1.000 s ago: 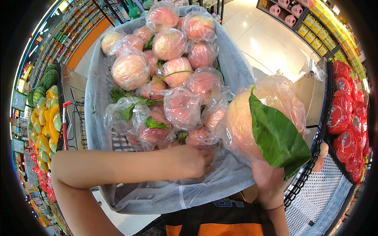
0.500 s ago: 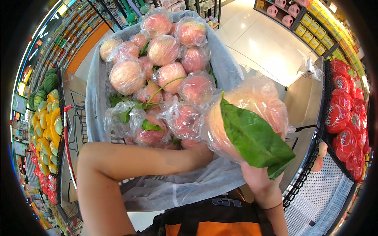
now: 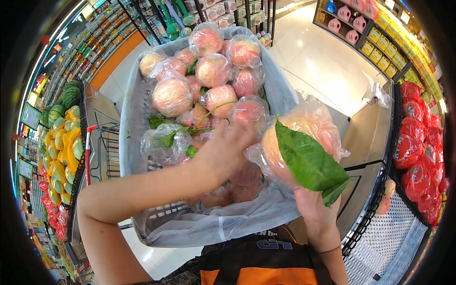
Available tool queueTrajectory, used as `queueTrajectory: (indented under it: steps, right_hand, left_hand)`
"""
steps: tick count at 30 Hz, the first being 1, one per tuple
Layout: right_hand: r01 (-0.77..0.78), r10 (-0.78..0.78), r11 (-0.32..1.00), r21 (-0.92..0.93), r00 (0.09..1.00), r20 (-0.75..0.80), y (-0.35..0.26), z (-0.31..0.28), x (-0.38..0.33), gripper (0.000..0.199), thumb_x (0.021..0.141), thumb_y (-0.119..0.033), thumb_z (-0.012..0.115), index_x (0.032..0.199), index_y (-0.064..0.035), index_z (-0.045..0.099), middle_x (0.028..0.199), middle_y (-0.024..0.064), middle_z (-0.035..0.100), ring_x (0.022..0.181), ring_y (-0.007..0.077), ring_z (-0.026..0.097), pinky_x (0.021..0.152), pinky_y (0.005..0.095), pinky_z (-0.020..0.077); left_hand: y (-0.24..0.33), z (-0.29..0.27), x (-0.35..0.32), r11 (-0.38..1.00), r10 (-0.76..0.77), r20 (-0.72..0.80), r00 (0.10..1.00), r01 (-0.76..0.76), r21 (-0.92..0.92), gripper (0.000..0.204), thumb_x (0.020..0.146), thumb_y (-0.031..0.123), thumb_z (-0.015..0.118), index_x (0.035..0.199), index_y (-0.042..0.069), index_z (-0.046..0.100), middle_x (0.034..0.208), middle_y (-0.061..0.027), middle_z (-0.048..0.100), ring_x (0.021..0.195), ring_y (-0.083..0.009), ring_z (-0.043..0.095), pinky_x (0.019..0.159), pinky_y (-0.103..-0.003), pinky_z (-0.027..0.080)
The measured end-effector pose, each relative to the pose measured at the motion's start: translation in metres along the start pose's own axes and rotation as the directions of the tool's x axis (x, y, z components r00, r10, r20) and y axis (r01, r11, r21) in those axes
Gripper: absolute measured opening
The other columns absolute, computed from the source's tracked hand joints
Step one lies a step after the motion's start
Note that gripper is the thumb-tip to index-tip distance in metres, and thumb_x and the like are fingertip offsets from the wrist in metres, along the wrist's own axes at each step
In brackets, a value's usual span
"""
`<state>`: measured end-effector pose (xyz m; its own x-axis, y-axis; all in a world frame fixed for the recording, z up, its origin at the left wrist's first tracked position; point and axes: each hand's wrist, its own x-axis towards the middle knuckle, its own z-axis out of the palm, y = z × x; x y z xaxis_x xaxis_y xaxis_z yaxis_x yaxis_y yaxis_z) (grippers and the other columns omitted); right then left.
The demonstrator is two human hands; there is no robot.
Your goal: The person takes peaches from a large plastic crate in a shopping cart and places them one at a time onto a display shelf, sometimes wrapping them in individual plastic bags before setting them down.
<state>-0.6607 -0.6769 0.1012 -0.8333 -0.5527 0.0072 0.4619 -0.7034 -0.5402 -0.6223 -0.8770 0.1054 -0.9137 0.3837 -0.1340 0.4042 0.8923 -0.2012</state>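
Wrapped peaches heap up in the pale-lined crate before us.
By the crate's right side we hold film-wrapped fruit, our right hand curled closed beneath it. Our left hand, blurred, is over the pile; we cannot tell whether its fingers grasp anything. One broad green leaf lies across the held fruit's front.

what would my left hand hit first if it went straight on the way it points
Most likely the plastic-wrapped peach just beyond your left hand, toward the picture's upper right; the fingers are blurred, so whether they already touch it is unclear.
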Motion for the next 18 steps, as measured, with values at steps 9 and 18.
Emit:
queueTrajectory:
  steps: [9,18]
  right_hand:
    - [-0.004,0.004,1.000,0.006,1.000,0.030,0.002,-0.007,0.004,0.038,0.092,-0.025,0.045,0.126,-0.0087,0.039,0.122,0.0065,0.048,0.114,0.0209,0.046,0.098,0.0374,0.0358]
    - [0.022,-0.020,1.000,-0.022,0.998,0.061,0.002,-0.008,0.004,0.039,0.092,-0.029,0.043,0.125,-0.0083,0.041,0.122,0.0062,0.049,0.113,0.0208,0.047,0.097,0.0372,0.0365]
  left_hand:
    - [-0.023,0.009,-0.006,0.899,-0.174,0.059,0.983,0.183,-0.397,0.060,0.057,0.019,0.071,0.112,0.010,0.046,0.104,-0.0190,0.048,0.085,-0.0363,0.055,0.069,-0.043,0.048]
    - [-0.074,-0.062,-0.083,0.858,-0.509,-0.073,0.858,0.500,-0.117,0.053,0.059,0.010,0.069,0.108,0.012,0.050,0.100,-0.0121,0.050,0.102,-0.0322,0.048,0.083,-0.044,0.041]
